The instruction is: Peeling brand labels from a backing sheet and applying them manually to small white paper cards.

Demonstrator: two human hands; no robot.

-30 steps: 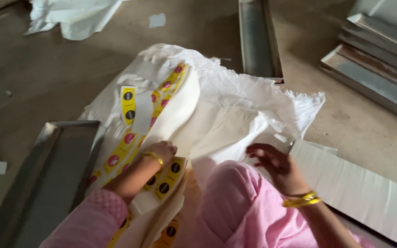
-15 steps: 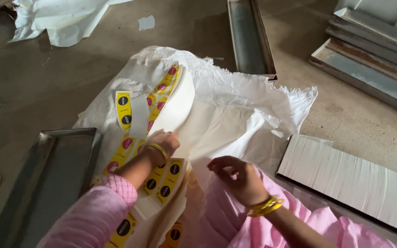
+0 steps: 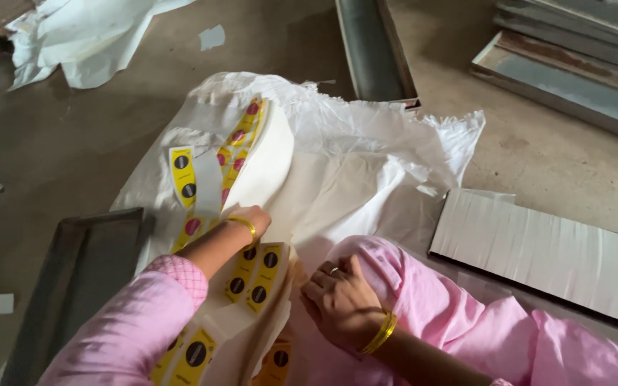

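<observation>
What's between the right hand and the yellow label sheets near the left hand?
Nothing visible. The right hand rests on the pink cloth over the knee, just right of the yellow label sheets. Only open white paper lies between them. The left hand is already on the curled stack of sheets.

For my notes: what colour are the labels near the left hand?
Yellow labels with dark and red dots; head view.

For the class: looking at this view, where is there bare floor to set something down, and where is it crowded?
Bare floor lies between the torn white paper and the white sheet; more between the sheet, metal trays and card stack. Crowded: around the left hand, sticker strips and right hand.
</observation>
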